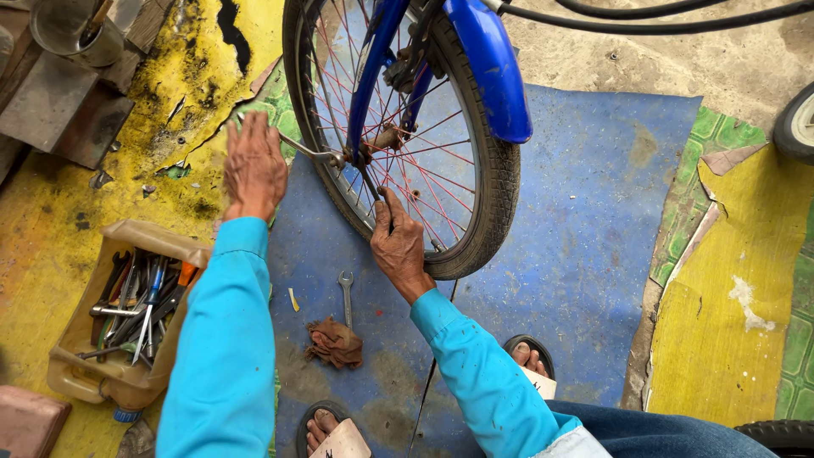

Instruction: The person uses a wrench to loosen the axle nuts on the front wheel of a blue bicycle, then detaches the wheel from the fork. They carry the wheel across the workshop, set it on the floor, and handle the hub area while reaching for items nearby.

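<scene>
A tan tub [127, 242], cut from a plastic jug, sits at far left on cracked yellow floor [51, 220], packed with tools [136, 305]: pliers, screwdrivers and wrenches lying in a loose heap, one with an orange handle. Above it, at the top left corner, a grey can [72, 30] holds a stick, standing on flat metal plates [59, 106].

The left hand [253, 165], in a turquoise sleeve, is loosely curled, fingers up, gripping the end of a wrench [309, 153] whose other end meets the axle [343, 159] of a bicycle wheel [475, 212]. The right hand [397, 246] is partly closed, thumb and fingers resting against the wheel's lower rim and red spokes [424, 182]; whether it pinches a spoke or a small tool cannot be told.

The wheel stands upright at top centre on a blue mat [577, 254], held in a blue fork [373, 68] with a blue mudguard [492, 68] curving over the tyre. The fork and spokes screen much of the hub from view. Black cables [661, 21] cross the top right.

On the mat between the arms lie a spare spanner [346, 297] and, just beside it, a crumpled brown rag [335, 343]. Two sandalled feet [530, 356] show at the bottom edge, one on each side of the right arm. Further right are green-patterned flooring [721, 127] and another yellow patch [729, 322], with part of a second tyre [797, 127] at the right edge.
</scene>
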Demonstrator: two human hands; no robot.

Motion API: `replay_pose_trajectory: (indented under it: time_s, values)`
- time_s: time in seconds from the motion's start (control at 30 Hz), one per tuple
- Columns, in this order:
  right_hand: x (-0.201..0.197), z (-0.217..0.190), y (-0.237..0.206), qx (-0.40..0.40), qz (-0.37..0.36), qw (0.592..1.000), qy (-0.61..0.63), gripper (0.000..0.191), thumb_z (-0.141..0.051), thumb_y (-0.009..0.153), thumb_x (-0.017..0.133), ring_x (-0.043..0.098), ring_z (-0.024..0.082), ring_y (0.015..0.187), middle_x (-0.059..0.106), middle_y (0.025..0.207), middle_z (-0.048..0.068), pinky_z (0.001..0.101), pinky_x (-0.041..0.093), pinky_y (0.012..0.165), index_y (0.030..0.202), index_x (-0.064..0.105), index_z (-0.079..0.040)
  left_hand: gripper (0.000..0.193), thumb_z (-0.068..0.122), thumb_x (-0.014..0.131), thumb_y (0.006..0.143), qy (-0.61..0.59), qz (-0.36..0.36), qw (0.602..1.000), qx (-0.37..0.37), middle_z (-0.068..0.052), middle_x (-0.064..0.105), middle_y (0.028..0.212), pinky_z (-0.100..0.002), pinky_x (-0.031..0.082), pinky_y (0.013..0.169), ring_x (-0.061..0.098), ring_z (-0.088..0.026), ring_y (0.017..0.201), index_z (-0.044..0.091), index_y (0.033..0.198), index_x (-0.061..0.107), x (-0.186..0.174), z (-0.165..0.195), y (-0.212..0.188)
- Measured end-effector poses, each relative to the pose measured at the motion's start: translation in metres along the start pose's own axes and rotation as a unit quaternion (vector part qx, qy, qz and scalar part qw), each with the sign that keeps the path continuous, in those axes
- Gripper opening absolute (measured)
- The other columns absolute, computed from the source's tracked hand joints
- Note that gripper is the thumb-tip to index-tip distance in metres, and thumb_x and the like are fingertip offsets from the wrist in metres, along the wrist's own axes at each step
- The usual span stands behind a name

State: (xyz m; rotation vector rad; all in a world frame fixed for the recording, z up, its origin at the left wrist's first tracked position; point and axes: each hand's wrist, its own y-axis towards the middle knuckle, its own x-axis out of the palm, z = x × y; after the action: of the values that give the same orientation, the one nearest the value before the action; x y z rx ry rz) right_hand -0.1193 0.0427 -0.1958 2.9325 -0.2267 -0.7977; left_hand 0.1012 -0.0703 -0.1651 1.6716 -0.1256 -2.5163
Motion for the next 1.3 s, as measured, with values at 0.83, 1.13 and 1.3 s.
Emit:
replay_pose_trajectory:
  time_s: [0.83,1.13,1.3]
  values:
    - [0.009,-0.002,0.007,0.018,0.023,1.000,0.004,0.037,-0.026,0.107,0.053,0.072,0.024,0.056,0.070,0.071,0.020,0.0391,0.052,0.045,0.130,0.065,0.001,0.035,0.018,0.061,0.101,-0.218,-0.051,0.974,-0.017,-0.023,0.067,0.090,-0.051,0.054,0.069,0.069,-0.041,0.076,0.004,0.121,0.035,0.061,0.041,-0.168]
    - [0.010,-0.004,0.009,0.018,0.032,0.999,0.013,0.036,-0.026,0.106,0.054,0.073,0.028,0.059,0.070,0.072,0.021,0.0420,0.052,0.049,0.130,0.066,-0.001,0.046,-0.001,0.071,0.081,-0.268,0.038,0.947,0.173,-0.019,0.058,0.088,-0.046,0.055,0.066,0.065,-0.035,0.073,0.002,0.118,0.043,0.036,0.071,-0.195]
    - [0.014,0.002,0.009,0.024,0.029,0.999,0.019,0.034,-0.026,0.105,0.056,0.073,0.029,0.058,0.070,0.070,0.020,0.0425,0.051,0.050,0.129,0.067,-0.004,0.036,-0.001,0.074,0.079,-0.253,0.055,0.913,0.317,-0.013,0.057,0.080,-0.044,0.050,0.065,0.059,-0.033,0.071,0.002,0.110,0.055,0.005,0.082,-0.172]
